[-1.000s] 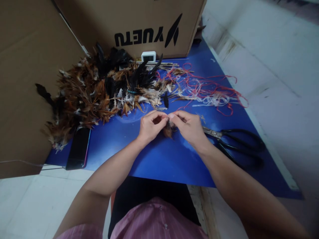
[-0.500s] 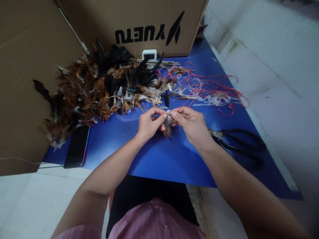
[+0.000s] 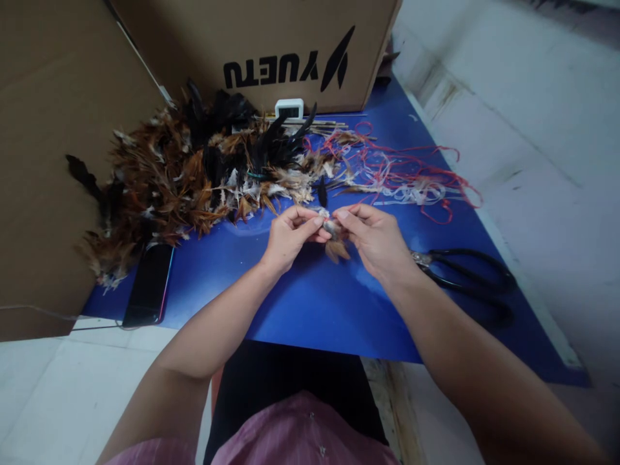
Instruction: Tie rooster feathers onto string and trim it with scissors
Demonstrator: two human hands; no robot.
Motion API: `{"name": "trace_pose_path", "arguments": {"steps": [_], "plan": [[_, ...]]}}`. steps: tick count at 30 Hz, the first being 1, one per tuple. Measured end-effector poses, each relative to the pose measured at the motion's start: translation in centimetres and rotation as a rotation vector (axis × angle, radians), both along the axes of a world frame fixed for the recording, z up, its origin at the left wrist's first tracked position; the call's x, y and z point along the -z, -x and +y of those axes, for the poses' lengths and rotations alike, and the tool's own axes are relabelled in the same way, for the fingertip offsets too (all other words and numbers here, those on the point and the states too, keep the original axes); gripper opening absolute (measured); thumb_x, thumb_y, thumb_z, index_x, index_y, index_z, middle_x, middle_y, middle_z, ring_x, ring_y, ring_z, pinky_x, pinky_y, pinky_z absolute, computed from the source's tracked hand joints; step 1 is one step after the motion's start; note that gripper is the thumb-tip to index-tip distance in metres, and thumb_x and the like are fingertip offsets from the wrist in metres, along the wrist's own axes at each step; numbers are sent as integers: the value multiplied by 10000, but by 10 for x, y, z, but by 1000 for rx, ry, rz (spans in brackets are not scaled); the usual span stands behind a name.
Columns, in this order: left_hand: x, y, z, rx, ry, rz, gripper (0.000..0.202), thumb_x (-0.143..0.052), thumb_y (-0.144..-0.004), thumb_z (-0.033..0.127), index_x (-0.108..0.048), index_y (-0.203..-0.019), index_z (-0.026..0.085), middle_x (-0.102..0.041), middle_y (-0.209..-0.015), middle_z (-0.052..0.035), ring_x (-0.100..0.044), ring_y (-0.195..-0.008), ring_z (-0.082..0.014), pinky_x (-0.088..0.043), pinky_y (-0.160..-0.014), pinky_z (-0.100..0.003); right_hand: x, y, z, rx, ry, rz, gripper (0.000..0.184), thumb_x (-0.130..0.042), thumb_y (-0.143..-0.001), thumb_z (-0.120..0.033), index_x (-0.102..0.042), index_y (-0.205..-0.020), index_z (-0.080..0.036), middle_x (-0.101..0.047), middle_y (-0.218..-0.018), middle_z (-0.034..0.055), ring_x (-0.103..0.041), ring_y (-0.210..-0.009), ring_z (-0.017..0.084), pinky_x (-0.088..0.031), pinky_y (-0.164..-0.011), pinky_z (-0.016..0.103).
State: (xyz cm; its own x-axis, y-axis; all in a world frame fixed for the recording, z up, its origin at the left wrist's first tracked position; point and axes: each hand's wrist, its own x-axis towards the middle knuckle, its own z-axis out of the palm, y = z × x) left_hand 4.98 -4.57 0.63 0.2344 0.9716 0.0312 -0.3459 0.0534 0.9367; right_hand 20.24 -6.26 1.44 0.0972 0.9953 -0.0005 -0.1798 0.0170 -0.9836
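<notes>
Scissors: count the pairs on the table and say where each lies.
1. The black scissors lie on the blue mat, just right of the right hand, blade tips hidden behind it. The feather pile could hide others.

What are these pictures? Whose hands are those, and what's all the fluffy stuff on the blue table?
There is no machine here, just a person. The camera sits on their head and looks down, so you see their own arms. The left hand and right hand pinch a little bunch of feathers between them. Under them is the blue table. Behind lies a big pile of brown and black feathers, with red and white strings beside it. Black scissors lie to the right, a dark phone to the left, and a cardboard box stands at the back.
</notes>
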Motion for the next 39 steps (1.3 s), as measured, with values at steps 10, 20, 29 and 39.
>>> {"name": "trace_pose_path", "arguments": {"steps": [10, 20, 29, 39], "plan": [[0, 0, -2, 106, -20, 18, 426, -837, -667, 452, -597, -839, 146, -699, -675, 4, -702, -628, -115, -596, -636, -231, -10, -4, 0, -29, 10, 84, 278, -813, -695, -395, -620, -741, -201, -647, -721, 5, -537, -556, 87, -426, -470, 223], [1, 2, 0, 131, -41, 28, 389, -817, -703, 444, -609, -856, 153, -685, -707, 1, -693, -662, -119, -591, -678, -258, -5, -9, 4, -54, 99, 200, 339, -804, -707, -408, -539, -796, -215, -701, -868, 30, -647, -674, 127, -464, -475, 223], [-1, 4, 0, 145, -243, 141, 359, -769, -747, 478, -627, -825, 158, -664, -698, -6, -656, -639, -110, -545, -673, -257, -5, -12, 6, -58, 107, 200, 338, -765, -746, -426, -500, -819, -230, -688, -822, 13, -676, -693, 142, -454, -453, 202], [-5, 10, 2, 8, -899, 620, 155, -599, -906, 282, -669, -802, 191, -682, -807, -53, -629, -771, -145, -476, -749, -265, -4, -11, 6, -120, -89, 85, 329, -718, -804, -437, -455, -834, -241, -626, -701, -30, -639, -634, 141, -561, -601, 308]]}}
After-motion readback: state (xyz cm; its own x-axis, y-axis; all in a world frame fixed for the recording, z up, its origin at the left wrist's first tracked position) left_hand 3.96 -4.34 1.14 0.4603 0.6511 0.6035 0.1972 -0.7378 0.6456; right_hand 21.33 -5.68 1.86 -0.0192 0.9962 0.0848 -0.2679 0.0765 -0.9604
